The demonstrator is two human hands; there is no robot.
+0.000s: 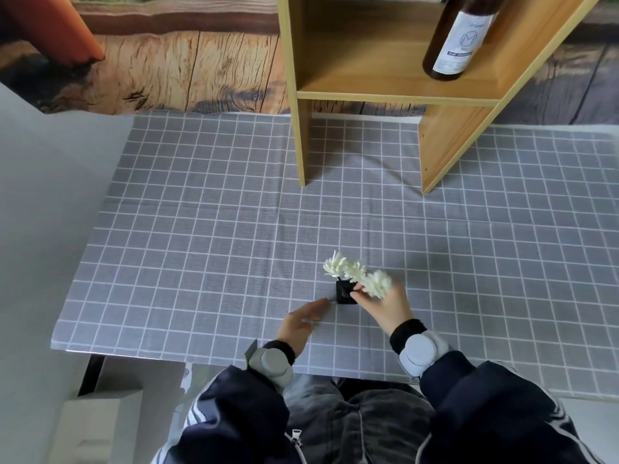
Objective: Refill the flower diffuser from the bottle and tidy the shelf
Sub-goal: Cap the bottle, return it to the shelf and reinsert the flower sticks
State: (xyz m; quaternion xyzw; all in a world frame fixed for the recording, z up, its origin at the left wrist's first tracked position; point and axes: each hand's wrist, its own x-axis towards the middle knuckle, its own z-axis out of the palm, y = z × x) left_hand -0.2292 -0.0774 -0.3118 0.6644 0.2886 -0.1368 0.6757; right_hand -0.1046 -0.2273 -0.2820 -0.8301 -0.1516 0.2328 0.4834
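Note:
The flower diffuser, a small black square pot (344, 294), stands on the grey checked tablecloth near the front of the table. Its white flowers (356, 277) rise from it, tilted to the right. My right hand (385, 306) grips the flower stems just above the pot. My left hand (303, 321) hovers to the left of the pot with fingers apart, its fingertips close to the pot but holding nothing. A dark brown bottle (459, 38) with a white label stands on the wooden shelf at the back right.
The wooden shelf unit (395, 95) stands on the back of the table, its two side panels reaching the cloth. The grey checked tablecloth (201, 246) covers the table. A wood-pattern backdrop hangs behind. A white box sits on the floor at the lower left.

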